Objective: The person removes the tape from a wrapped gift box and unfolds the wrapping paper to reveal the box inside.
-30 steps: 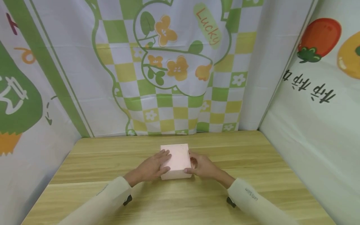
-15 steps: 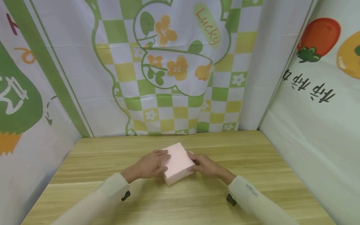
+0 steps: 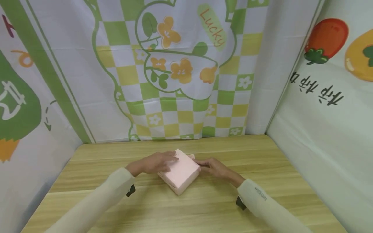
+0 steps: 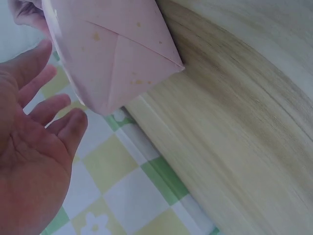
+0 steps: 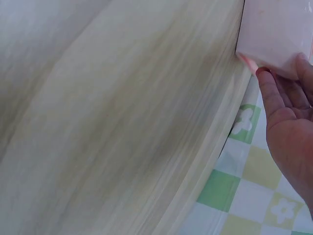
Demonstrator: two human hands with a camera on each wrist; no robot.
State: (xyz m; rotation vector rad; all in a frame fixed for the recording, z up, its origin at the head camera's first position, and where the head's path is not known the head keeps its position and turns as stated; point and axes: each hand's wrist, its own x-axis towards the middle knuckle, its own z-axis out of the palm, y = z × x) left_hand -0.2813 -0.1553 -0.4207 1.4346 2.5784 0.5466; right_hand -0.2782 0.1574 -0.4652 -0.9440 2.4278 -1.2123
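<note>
A small pink paper box [image 3: 183, 171] sits cornerwise on the table between my two hands. A folded side with creases and tan specks shows on the box [image 4: 120, 54] in the left wrist view. My left hand [image 3: 155, 162] is at its left side, fingers extended over the top edge in the head view; in the left wrist view these fingers [image 4: 73, 129] look loose beside it. With thumb and fingers my right hand [image 3: 214, 168] pinches the box's right corner, the thumb [image 5: 304, 68] lying against its face. A pale pink flap [image 3: 191, 156] sticks out behind the box.
The wooden table [image 3: 233, 200] spreads around the box. Behind it hangs a checked green and yellow curtain [image 3: 186, 116], and white printed cloth walls [image 3: 314, 136] stand at both sides. Long cream sleeves [image 3: 93, 200] cover the forearms.
The box has turned from square-on to cornerwise, its near corner now pointing toward me. My left hand has shifted slightly back and left; the right hand stays at the right side.
</note>
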